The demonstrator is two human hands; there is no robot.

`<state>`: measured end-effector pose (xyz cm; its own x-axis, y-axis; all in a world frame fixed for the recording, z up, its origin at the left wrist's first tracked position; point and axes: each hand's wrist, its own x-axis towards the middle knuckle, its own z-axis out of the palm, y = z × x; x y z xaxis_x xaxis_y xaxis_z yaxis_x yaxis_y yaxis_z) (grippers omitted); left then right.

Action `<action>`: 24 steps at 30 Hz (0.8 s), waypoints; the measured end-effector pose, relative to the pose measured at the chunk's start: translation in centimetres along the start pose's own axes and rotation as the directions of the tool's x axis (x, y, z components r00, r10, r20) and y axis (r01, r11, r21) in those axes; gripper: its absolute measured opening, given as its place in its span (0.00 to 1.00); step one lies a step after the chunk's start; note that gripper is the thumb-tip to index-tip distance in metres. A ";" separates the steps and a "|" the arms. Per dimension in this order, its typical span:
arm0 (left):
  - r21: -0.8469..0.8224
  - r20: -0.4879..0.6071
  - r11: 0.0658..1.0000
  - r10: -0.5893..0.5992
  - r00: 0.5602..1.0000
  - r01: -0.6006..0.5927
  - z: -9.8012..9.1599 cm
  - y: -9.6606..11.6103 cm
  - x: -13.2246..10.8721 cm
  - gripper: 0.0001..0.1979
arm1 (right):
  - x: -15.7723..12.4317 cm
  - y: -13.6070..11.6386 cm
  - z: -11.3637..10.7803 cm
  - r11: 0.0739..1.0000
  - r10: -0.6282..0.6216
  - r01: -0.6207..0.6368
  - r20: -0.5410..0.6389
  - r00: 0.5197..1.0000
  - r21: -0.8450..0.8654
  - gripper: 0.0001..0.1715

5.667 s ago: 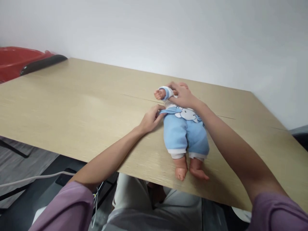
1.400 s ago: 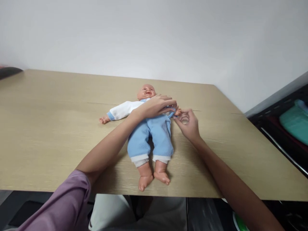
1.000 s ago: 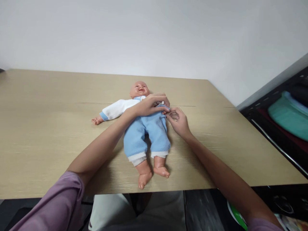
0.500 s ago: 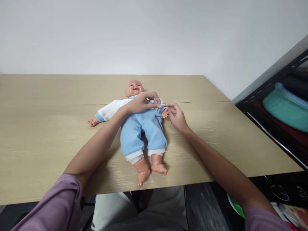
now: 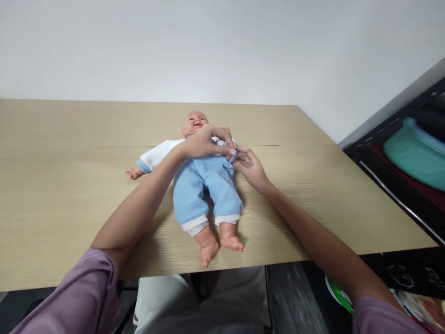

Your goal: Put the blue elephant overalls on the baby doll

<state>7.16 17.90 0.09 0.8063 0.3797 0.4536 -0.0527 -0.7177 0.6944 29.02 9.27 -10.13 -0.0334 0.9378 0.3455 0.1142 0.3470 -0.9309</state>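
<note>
A baby doll (image 5: pixel 189 192) in light blue trousers and a white top lies on its back, head toward the wall and bare feet toward me. My left hand (image 5: pixel 205 141) reaches across its chest, thumb and fingers pinching the blue sleeve cuff (image 5: pixel 232 157) on the right side. Against the same cuff, my right hand (image 5: pixel 252 169) has its fingers curled, gripping it from the outer side. The doll's hand there is hidden behind my fingers. Its other arm (image 5: pixel 158 155) stretches out to the left, with a blue cuff at the wrist.
The wooden table (image 5: pixel 69 185) has a thin seam running across it and a white wall (image 5: pixel 156 51) behind. On the right stands a black rack (image 5: pixel 392 195) holding a teal container (image 5: pixel 413 150). Below the table's right edge is a green-rimmed object (image 5: pixel 340 297).
My right hand has moved slightly left, closing in on the cuff and covering the doll's hand that showed before. My left fingertips stay at the sleeve. The view has shifted slightly.
</note>
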 end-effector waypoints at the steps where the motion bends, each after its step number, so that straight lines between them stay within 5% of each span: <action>1: 0.010 -0.036 1.000 -0.014 0.999 0.014 0.2 -0.3 0.1 0.24 | -0.1 0.0 0.1 1.000 -0.014 0.014 0.005 1.000 -0.026 0.33; 5: 0.078 -0.225 0.987 -0.117 0.967 0.138 1.2 -1.7 0.5 0.22 | -0.3 -0.6 -0.1 0.992 -0.086 0.087 0.014 0.996 -0.096 0.26; 8: 0.112 -0.302 0.959 -0.216 0.929 0.260 1.7 -2.8 0.5 0.19 | -0.4 -0.9 0.3 0.990 -0.011 0.004 0.049 0.999 0.141 0.23; 14: 0.352 -0.235 0.909 -0.148 0.961 0.226 1.9 -4.1 0.1 0.13 | -0.3 0.0 1.1 0.826 0.251 -0.205 -0.018 0.968 0.526 0.18; 20: 0.474 -0.112 0.842 -0.233 0.966 0.258 1.7 -3.9 0.0 0.12 | 1.5 0.8 0.8 0.805 0.437 -0.371 -0.041 0.899 0.463 0.11; 24: 0.508 -0.206 0.772 -0.321 0.924 0.382 1.8 -3.5 0.1 0.08 | 4.4 1.0 1.5 0.827 0.449 -0.407 -0.019 0.893 0.389 0.16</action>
<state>8.50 19.40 -3.35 0.6409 0.7018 0.3110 0.5663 -0.7058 0.4257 27.53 13.72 -9.75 0.0405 0.9934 -0.1069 -0.2780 -0.0916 -0.9562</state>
